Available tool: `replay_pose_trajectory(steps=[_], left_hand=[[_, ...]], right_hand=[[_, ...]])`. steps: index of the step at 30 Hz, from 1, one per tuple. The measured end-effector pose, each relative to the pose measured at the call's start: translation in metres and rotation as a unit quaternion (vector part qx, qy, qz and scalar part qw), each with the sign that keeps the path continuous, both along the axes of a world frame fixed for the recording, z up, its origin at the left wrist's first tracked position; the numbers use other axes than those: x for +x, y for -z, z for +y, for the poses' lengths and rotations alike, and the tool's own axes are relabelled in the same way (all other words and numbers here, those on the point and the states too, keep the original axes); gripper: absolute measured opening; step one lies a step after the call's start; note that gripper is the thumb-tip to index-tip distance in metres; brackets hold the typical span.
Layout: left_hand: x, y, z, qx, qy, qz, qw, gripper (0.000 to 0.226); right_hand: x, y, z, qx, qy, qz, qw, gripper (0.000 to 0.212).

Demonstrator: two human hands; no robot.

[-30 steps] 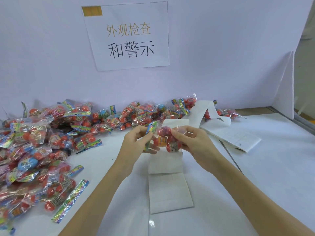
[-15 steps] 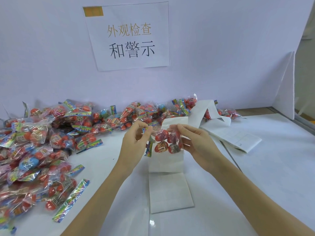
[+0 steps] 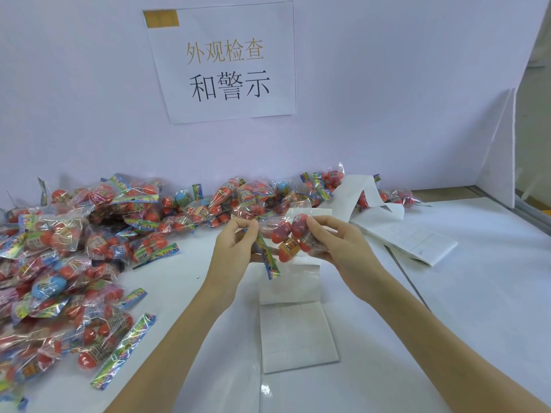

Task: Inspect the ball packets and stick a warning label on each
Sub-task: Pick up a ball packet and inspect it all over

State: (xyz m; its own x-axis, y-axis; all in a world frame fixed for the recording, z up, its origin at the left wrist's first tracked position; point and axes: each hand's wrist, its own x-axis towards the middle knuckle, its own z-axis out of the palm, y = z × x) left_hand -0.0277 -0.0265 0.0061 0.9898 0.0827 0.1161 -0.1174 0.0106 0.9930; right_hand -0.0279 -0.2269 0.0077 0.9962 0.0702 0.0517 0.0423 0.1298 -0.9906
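Both hands hold one ball packet [image 3: 286,236] up over the counter [image 3: 477,293]: the left hand [image 3: 235,251] pinches its printed header strip, and the right hand [image 3: 337,248] curls round the ball end. It looks light, with crinkly, slippery film and loose balls, so the flat header seems the surest hold. Label strip [image 3: 293,332] lies below; the packet heap [image 3: 74,248] crowds the left, with open room on the right.

Glossy plastic packet [image 3: 286,236], matt paper strip [image 3: 293,332]
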Motion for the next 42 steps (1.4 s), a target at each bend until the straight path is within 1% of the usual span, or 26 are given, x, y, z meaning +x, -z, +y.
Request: replay_pose_trajectory(steps=[2, 3, 6, 7, 9, 12, 15, 19, 22, 24, 27, 29, 32, 34, 37, 42], left_hand=[[-0.0001, -0.0004, 0.0014, 0.008, 0.028, -0.001, 1.0, 0.013], [0.0002, -0.0008, 0.0024, 0.018, 0.04, -0.005, 0.999, 0.016], [0.0, -0.002, 0.0025, 0.031, 0.077, -0.01, 0.997, 0.034], [-0.0008, -0.0021, 0.0011, 0.036, 0.086, -0.013, 0.996, 0.036], [-0.002, -0.0007, -0.0012, 0.053, 0.086, -0.022, 0.995, 0.027], [0.0006, 0.0021, 0.0009, 0.046, 0.047, -0.024, 0.998, 0.016], [0.0023, 0.0014, 0.0025, 0.026, 0.014, -0.026, 0.999, 0.012], [0.0006, 0.0019, 0.0002, 0.04, -0.02, -0.043, 0.998, 0.011], [-0.0003, 0.0015, -0.0015, 0.039, -0.038, -0.039, 0.998, 0.011], [-0.0004, 0.0006, -0.0005, 0.033, -0.026, -0.04, 0.998, 0.013], [-0.0011, -0.0007, 0.0011, 0.054, 0.039, -0.035, 0.997, 0.013], [-0.0014, -0.0001, 0.0001, 0.06, 0.055, -0.032, 0.996, 0.016], [-0.0016, -0.0005, -0.0014, 0.038, 0.03, -0.022, 0.999, 0.015], [-0.0003, -0.0001, -0.0003, 0.022, 0.02, -0.007, 1.0, 0.019], [0.0015, 0.0009, 0.0025, -0.008, 0.009, 0.012, 1.0, 0.025], [0.0035, 0.0019, 0.0062, -0.04, 0.002, 0.013, 0.999, 0.018]], right_hand=[[0.0, -0.0004, -0.0025, -0.014, 0.004, -0.014, 1.0, 0.024], [-0.0001, -0.001, -0.0035, -0.02, -0.004, -0.019, 1.0, 0.024], [-0.0011, -0.0013, -0.0039, -0.043, -0.058, -0.028, 0.997, 0.03], [-0.0018, -0.0007, -0.0027, -0.058, -0.074, -0.029, 0.995, 0.031], [-0.0025, 0.0007, 0.0002, -0.082, -0.082, -0.03, 0.993, 0.034], [-0.0008, 0.0007, -0.0002, -0.072, -0.053, -0.015, 0.996, 0.039], [0.0007, 0.0021, -0.0024, -0.052, -0.019, -0.02, 0.998, 0.03], [0.0004, 0.0041, 0.0018, -0.058, 0.032, -0.032, 0.997, 0.024], [0.001, 0.0046, 0.0039, -0.06, 0.048, -0.041, 0.996, 0.024], [0.0005, 0.0043, 0.0043, -0.068, 0.05, -0.045, 0.995, 0.025], [-0.0003, 0.0042, 0.0035, -0.075, 0.044, -0.052, 0.995, 0.025], [-0.0007, 0.004, 0.0028, -0.073, 0.04, -0.049, 0.995, 0.024], [-0.0007, 0.0026, 0.0022, -0.063, 0.027, -0.038, 0.997, 0.024], [-0.0005, 0.0025, 0.0017, -0.061, 0.001, -0.035, 0.998, 0.027], [-0.0006, 0.0038, 0.0014, -0.072, -0.039, -0.04, 0.996, 0.024], [-0.0006, 0.0037, 0.0003, -0.093, -0.066, -0.024, 0.993, 0.025]])
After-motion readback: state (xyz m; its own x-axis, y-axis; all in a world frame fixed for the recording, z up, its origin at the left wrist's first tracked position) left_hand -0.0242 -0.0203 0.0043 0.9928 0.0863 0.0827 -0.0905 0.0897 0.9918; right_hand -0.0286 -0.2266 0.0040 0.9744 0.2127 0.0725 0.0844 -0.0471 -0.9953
